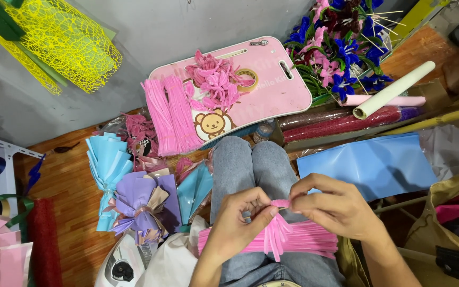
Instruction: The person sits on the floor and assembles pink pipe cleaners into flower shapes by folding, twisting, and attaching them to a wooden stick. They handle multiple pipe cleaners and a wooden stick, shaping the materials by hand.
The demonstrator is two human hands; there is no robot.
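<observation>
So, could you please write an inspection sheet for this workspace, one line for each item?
Surface: wooden floor; the person sits with jeans-clad legs stretched out.
Job's things: a bundle of pink pipe cleaners across the lap; a small pink twisted piece between both hands.
Clutter: pink lap tray with pink petals and a tape roll; blue and purple wrappers; blue sheet; flower bunch; yellow mesh.
Grippers: left hand and right hand both pinch the twisted piece.
Cables: nothing seen.
Surroundings: grey wall.
</observation>
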